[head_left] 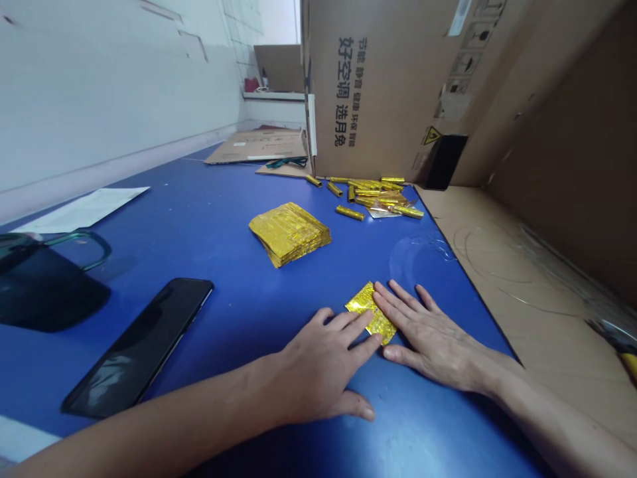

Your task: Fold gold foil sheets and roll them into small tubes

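A single square of gold foil paper [359,300] lies flat on the blue table between my hands. My left hand [331,368] rests on it from the left, fingers spread, with the fingertips on its lower part. From the right, my right hand [430,335] touches the sheet's edge with its fingertips, the other fingers stretched out over the table. Beyond them sits a fanned stack of gold foil paper [288,229]. Farther back is a loose pile of rolled gold foil tubes [381,196], and one tube [350,213] lies just in front of it.
A black phone [142,345] and a dark mug [50,285] stand at the left, near a white sheet of paper [99,207]. A large cardboard box [388,86] rises at the back. Cardboard [537,285] with thin loose strands borders the table's right edge.
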`<state>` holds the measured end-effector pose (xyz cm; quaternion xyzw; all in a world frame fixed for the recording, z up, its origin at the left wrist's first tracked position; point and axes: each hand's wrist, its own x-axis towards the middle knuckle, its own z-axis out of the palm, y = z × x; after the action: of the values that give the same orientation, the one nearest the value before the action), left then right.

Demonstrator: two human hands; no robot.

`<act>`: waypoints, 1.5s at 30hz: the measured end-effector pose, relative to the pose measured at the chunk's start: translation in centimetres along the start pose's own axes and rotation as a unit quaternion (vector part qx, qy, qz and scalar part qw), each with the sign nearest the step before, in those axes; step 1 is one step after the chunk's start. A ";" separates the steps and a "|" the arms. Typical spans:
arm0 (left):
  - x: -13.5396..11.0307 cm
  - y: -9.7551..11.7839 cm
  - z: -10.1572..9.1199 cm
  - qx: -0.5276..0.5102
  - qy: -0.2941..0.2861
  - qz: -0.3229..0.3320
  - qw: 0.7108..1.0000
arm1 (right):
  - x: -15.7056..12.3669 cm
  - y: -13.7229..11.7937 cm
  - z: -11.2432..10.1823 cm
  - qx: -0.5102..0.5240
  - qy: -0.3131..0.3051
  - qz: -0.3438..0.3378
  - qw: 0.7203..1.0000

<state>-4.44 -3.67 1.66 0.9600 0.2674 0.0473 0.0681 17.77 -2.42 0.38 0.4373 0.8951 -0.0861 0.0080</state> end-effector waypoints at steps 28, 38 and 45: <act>-0.2 -0.3 0.5 -0.036 -0.042 -0.004 0.998 | 0.0 -0.3 -0.2 0.002 0.000 0.023 1.000; -0.3 -0.3 0.9 -0.025 -0.024 -0.004 0.999 | 0.1 1.7 -1.1 0.050 -0.026 0.074 0.996; -0.1 0.0 0.2 -0.031 -0.028 -0.009 0.999 | 4.2 -1.4 -2.2 0.053 0.035 0.107 0.992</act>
<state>-4.55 -3.75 1.44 0.9561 0.2719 0.0282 0.1058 14.20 0.42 2.32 0.5328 0.8374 -0.1166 -0.0374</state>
